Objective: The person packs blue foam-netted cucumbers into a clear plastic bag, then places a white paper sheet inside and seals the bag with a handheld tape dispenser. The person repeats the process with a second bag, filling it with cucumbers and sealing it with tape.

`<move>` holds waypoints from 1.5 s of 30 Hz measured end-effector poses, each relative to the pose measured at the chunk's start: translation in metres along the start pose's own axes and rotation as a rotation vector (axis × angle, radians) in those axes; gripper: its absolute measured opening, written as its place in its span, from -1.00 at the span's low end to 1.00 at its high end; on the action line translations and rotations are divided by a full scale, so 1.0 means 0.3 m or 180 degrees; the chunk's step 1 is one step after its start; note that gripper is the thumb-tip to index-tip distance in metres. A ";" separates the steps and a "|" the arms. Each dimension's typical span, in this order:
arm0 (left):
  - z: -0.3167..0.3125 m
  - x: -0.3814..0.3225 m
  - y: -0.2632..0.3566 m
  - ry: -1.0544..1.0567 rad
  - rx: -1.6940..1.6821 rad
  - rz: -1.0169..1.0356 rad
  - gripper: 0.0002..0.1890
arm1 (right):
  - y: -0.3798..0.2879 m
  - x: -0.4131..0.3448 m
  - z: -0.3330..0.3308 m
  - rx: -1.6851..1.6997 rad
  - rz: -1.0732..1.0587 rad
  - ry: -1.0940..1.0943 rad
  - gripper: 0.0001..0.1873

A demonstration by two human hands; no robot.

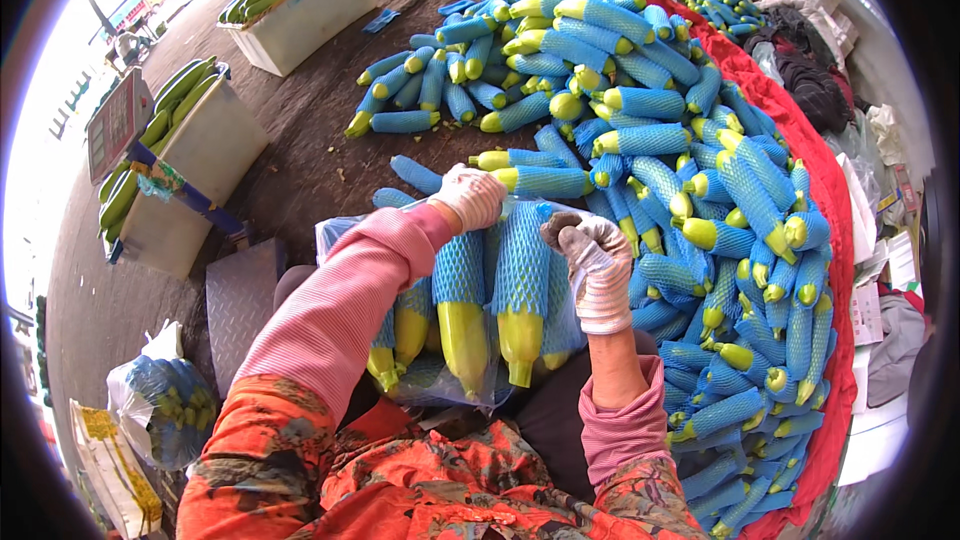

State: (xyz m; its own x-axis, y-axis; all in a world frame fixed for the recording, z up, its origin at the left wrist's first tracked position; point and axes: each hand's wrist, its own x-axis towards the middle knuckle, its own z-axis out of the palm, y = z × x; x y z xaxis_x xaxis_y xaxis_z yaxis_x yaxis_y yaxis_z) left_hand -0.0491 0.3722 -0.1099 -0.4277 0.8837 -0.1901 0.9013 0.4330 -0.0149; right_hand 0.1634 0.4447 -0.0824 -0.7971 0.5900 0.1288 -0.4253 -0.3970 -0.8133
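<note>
A clear plastic bag (480, 399) rests on my lap, filled with several green squash in blue foam net sleeves. Two of these squash (519, 341) show plainly through the film, stem ends toward me. At the bag's far edge, my left hand (472, 197), in a striped work glove, is closed on the plastic. My right hand (598, 266), gloved with grey fingertips, pinches the bag's right upper edge. Just beyond my left hand lies a sleeved squash (551, 181) from the heap.
A large heap of sleeved squash (645, 139) spreads ahead and right, bordered by red cloth (832, 240). Left stand white crates (307, 30) of long green vegetables and a platform scale (244, 292). A filled bag (165, 409) and a foam box (112, 469) sit lower left.
</note>
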 end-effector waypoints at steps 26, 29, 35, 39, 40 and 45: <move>-0.014 -0.899 -0.192 0.1700 -0.7347 -0.0548 -0.87 | 0.292 -0.363 0.627 -0.5699 0.1339 -0.1651 0.20; -0.097 -1.020 -0.222 0.0641 -0.7934 -0.0314 -0.84 | 0.330 -0.383 0.423 -0.3061 0.0851 -0.0809 0.12; -0.122 -1.061 -0.212 0.0364 -0.7765 -0.0557 -0.76 | 0.163 -0.484 0.316 0.1253 0.1516 -0.0275 -0.02; -0.082 -1.088 -0.151 0.0518 -0.6941 -0.0609 -0.47 | 0.017 -0.561 0.263 0.1336 0.1407 -0.0179 -0.16; -0.087 -1.065 -0.186 0.0488 -0.7408 -0.0345 -0.46 | 0.003 -0.540 0.229 0.0516 0.1421 -0.0213 -0.14; -0.160 -1.016 -0.132 0.0384 -0.7407 -0.0380 -0.55 | 0.028 -0.527 0.300 -0.1231 0.1017 -0.0234 -0.09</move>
State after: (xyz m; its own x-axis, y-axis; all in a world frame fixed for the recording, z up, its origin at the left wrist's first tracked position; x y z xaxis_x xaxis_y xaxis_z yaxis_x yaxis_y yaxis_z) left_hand 0.0422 0.0941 -0.0043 -0.5324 0.8133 -0.2346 -0.6472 -0.2125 0.7321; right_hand 0.2474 0.2849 -0.0586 -0.8954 0.4250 -0.1326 0.0236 -0.2520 -0.9674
